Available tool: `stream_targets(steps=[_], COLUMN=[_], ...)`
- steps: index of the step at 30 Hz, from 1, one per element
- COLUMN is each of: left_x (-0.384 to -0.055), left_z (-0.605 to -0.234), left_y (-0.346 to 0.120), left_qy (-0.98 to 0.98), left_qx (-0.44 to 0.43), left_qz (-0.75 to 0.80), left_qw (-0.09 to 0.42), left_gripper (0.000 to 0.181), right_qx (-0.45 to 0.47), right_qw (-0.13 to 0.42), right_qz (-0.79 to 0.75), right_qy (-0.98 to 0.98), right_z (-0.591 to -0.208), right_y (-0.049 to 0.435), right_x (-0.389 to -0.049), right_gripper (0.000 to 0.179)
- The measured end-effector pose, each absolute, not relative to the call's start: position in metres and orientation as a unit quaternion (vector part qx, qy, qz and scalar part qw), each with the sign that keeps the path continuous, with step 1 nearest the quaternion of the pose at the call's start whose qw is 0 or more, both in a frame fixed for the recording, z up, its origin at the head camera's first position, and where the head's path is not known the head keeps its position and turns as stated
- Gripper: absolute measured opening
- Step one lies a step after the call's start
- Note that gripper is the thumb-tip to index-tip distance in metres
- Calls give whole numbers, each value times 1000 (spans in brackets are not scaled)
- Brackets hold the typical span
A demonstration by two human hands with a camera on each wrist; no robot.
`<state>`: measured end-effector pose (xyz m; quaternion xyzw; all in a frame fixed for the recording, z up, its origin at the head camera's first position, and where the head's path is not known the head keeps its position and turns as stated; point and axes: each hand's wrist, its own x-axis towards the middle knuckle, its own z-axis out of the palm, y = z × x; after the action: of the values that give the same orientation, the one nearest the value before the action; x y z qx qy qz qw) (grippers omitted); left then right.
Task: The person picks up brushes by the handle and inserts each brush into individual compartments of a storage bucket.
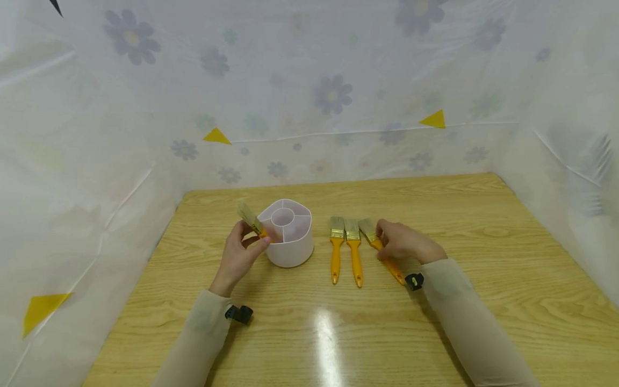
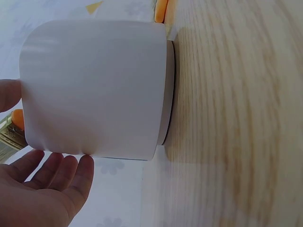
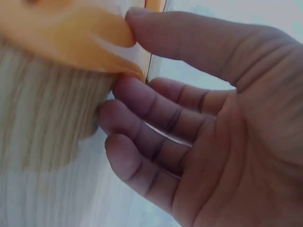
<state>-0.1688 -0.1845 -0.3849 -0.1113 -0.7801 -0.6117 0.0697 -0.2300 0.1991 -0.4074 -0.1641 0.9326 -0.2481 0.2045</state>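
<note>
A white organizer (image 1: pixel 292 256) with several compartments stands left of the table's middle. One paintbrush (image 1: pixel 249 216) leans in its left compartment, bristles up and tilted left over the rim. My left hand (image 1: pixel 233 263) holds the organizer's left side, fingertips against the wall and thumb by the rim, as the left wrist view shows. My right hand (image 1: pixel 406 243) pinches the orange handle of another paintbrush (image 1: pixel 394 270), which lies aslant on the table. Left of it lie two more paintbrushes, a middle one (image 1: pixel 356 260) and a leftmost one (image 1: pixel 335 259), their bristles pointing away from me.
The wooden table (image 1: pixel 387 344) runs back to a flowered plastic curtain (image 1: pixel 290 97), which also hangs on both sides. Yellow triangles (image 1: pixel 217 136) are stuck to the curtain. A black wrist camera (image 1: pixel 239 314) sits on the left sleeve.
</note>
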Motion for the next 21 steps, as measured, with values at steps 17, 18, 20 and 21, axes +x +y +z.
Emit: stream_targets(steps=[17, 18, 20, 21], left_x=[-167, -167, -167, -168], left_z=[-382, -382, -381, -382], left_y=[-184, -183, -183, -183], left_qy=[-776, -775, -774, -774], left_qx=[-110, -110, -110, -110], left_qz=[-617, -618, -621, -620], left_qw=[68, 67, 66, 66], left_gripper=[51, 51, 52, 52], right_qx=[-136, -137, -139, -138], right_qw=[180, 176, 173, 171], right_qz=[-219, -214, -207, -205], right_qy=[949, 951, 953, 954], right_z=[-409, -410, -411, -412], right_y=[201, 201, 200, 200], right_x=[-229, -230, -230, -230], right_gripper=[49, 47, 44, 43])
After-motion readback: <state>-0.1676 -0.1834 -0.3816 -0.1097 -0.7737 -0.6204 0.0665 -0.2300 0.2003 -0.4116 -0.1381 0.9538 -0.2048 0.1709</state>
